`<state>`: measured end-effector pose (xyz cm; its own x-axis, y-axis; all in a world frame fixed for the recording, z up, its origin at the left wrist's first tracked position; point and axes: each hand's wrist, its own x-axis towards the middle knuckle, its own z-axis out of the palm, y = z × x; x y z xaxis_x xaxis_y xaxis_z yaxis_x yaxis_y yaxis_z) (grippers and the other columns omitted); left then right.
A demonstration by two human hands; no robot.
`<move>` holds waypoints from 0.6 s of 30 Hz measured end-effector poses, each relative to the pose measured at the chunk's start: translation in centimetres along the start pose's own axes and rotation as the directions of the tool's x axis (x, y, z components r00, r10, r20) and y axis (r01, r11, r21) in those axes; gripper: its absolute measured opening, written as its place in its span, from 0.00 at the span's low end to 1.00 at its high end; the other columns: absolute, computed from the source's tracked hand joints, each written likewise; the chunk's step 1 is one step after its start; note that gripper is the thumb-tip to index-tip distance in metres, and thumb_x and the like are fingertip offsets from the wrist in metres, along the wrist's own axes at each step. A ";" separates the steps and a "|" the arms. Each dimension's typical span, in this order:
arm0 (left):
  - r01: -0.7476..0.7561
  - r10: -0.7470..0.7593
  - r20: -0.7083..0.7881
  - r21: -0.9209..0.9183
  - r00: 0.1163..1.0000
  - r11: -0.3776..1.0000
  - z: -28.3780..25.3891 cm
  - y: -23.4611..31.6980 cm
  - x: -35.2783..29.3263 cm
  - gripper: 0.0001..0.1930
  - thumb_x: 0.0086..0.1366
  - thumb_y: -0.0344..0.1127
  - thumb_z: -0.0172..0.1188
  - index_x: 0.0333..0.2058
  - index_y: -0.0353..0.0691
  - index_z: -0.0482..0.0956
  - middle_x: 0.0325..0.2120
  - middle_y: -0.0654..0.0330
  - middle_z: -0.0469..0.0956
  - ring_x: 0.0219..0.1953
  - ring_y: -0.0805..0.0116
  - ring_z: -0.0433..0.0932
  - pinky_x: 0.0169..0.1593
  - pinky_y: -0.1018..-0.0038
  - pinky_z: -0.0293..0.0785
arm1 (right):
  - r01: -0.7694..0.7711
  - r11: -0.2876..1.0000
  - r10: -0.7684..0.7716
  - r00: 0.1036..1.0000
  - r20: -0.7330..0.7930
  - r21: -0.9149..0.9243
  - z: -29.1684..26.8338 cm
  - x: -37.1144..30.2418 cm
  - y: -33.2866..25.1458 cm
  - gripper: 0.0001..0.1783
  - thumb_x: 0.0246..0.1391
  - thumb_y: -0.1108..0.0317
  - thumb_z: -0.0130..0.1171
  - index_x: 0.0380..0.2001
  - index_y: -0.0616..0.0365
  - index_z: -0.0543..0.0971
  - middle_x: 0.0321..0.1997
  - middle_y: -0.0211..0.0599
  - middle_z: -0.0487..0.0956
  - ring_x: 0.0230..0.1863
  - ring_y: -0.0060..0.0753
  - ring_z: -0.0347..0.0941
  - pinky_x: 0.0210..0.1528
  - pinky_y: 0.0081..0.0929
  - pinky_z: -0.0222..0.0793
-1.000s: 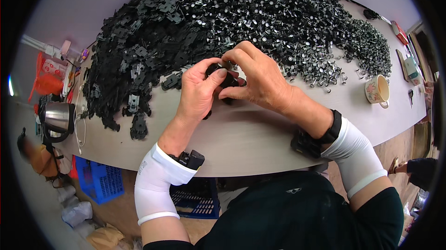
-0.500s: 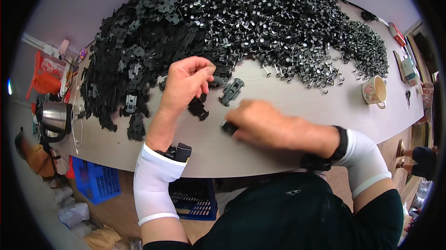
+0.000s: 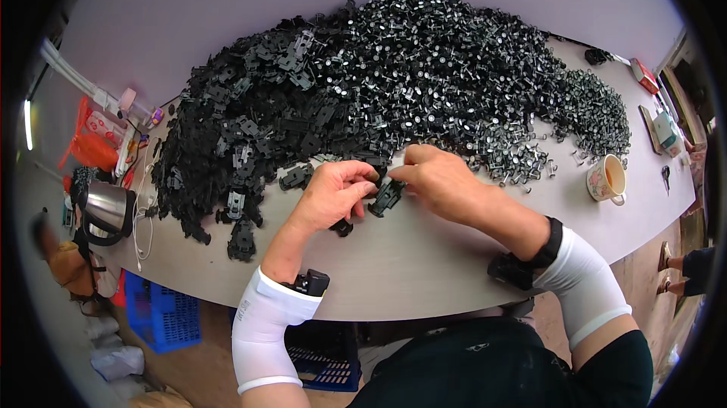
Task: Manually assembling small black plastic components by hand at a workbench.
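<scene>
My left hand (image 3: pixel 333 194) is closed, its thumb and fingertips pinched together; whatever they hold is too hidden to make out. Just right of those fingertips is a dark grey-green plastic part like a toy car chassis (image 3: pixel 388 196). Over its upper edge, my right hand (image 3: pixel 439 181) has its fingers pinched, apparently gripping that edge. Another black part (image 3: pixel 342 228) lies partly under my left hand. Behind the left hand, a further chassis (image 3: pixel 296 177) rests on the table. Dark pieces between the two hands are partly covered by fingers.
A big heap of black chassis parts (image 3: pixel 219 128) spreads at the left, joined to a heap of small wheel-and-axle pieces (image 3: pixel 454 75). A patterned cup (image 3: pixel 606 179) with brown liquid stands right. A steel kettle (image 3: pixel 107 207) is left. Blue crates (image 3: pixel 161 313) sit below the table.
My right hand has moved forward, close to my left hand; the dark part seen at its fingers is no longer distinct. The view has shifted, so the table appears lower.
</scene>
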<state>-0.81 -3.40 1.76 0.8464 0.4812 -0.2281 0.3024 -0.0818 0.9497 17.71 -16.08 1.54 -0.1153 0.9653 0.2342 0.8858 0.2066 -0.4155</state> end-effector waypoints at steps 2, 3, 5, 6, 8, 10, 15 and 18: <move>-0.016 0.018 -0.066 0.023 0.998 1.000 0.2 -0.1 0.2 0.11 0.62 0.25 0.54 0.43 0.30 0.75 0.30 0.56 0.80 0.18 0.77 0.76 0.16 0.86 0.67 | 0.017 1.000 -0.017 1.000 0.021 0.007 0.9 0.4 0.2 0.11 0.43 0.73 0.61 0.35 0.59 0.78 0.35 0.43 0.73 0.39 0.48 0.72 0.36 0.39 0.70; -0.012 0.018 -0.113 0.047 0.993 0.999 0.4 -0.1 0.0 0.10 0.60 0.26 0.57 0.41 0.29 0.76 0.28 0.58 0.79 0.18 0.78 0.75 0.18 0.84 0.67 | 0.004 1.000 -0.004 1.000 0.024 -0.010 1.2 0.5 0.2 0.09 0.43 0.73 0.60 0.32 0.60 0.76 0.36 0.43 0.73 0.39 0.48 0.71 0.35 0.40 0.69; -0.010 0.021 -0.157 0.073 0.987 0.997 0.9 0.0 -0.4 0.10 0.59 0.27 0.59 0.39 0.29 0.77 0.26 0.61 0.79 0.18 0.79 0.74 0.19 0.82 0.68 | -0.010 1.000 0.010 1.000 -0.002 -0.026 1.2 0.4 -0.1 0.07 0.43 0.73 0.60 0.25 0.61 0.72 0.32 0.43 0.72 0.35 0.50 0.72 0.33 0.43 0.69; -0.032 0.066 -0.167 0.197 0.984 0.980 1.2 -0.1 -0.6 0.10 0.59 0.27 0.60 0.39 0.30 0.78 0.25 0.62 0.78 0.20 0.80 0.73 0.22 0.81 0.69 | -0.014 1.000 0.013 1.000 -0.005 -0.028 1.2 0.3 -0.2 0.07 0.43 0.73 0.60 0.25 0.61 0.72 0.32 0.43 0.72 0.35 0.50 0.72 0.33 0.43 0.69; -0.054 0.111 -0.166 0.318 0.980 0.947 1.7 -0.3 -0.6 0.10 0.59 0.28 0.60 0.38 0.30 0.78 0.24 0.63 0.78 0.21 0.80 0.73 0.24 0.81 0.69 | 0.047 0.999 -0.044 0.996 -0.080 0.027 1.3 0.0 -0.3 0.07 0.42 0.73 0.60 0.25 0.60 0.73 0.29 0.41 0.72 0.31 0.50 0.72 0.30 0.44 0.69; -0.184 0.193 -0.098 0.099 0.976 0.978 2.1 -0.8 -0.4 0.08 0.59 0.30 0.61 0.36 0.32 0.79 0.23 0.66 0.77 0.21 0.82 0.72 0.25 0.81 0.68 | 0.109 0.994 -0.109 0.981 -0.158 -0.010 0.9 -0.1 -0.4 0.06 0.41 0.74 0.60 0.25 0.60 0.73 0.26 0.40 0.73 0.28 0.50 0.73 0.30 0.44 0.69; -0.002 -0.022 -0.148 -0.163 0.989 0.987 2.1 0.6 -0.2 0.07 0.62 0.29 0.57 0.37 0.34 0.80 0.20 0.69 0.74 0.18 0.84 0.67 0.20 0.86 0.61 | 0.025 0.945 0.049 0.975 -0.216 0.327 -2.5 0.0 1.3 0.17 0.41 0.76 0.65 0.39 0.62 0.79 0.28 0.40 0.78 0.27 0.34 0.75 0.30 0.30 0.72; -0.140 0.129 -0.109 -0.105 0.986 0.985 2.4 0.5 0.5 0.10 0.64 0.30 0.56 0.41 0.31 0.78 0.22 0.65 0.74 0.19 0.82 0.69 0.17 0.86 0.61 | -0.115 0.889 0.165 0.983 -0.077 0.444 -3.5 -0.3 0.3 0.15 0.44 0.73 0.64 0.39 0.64 0.79 0.29 0.47 0.80 0.29 0.42 0.78 0.33 0.32 0.73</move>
<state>0.83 -5.24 1.60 0.8257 0.5586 -0.0791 0.1332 -0.0567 0.9895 19.61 -16.88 4.44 0.0677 0.9710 0.2294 0.6009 0.1439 -0.7862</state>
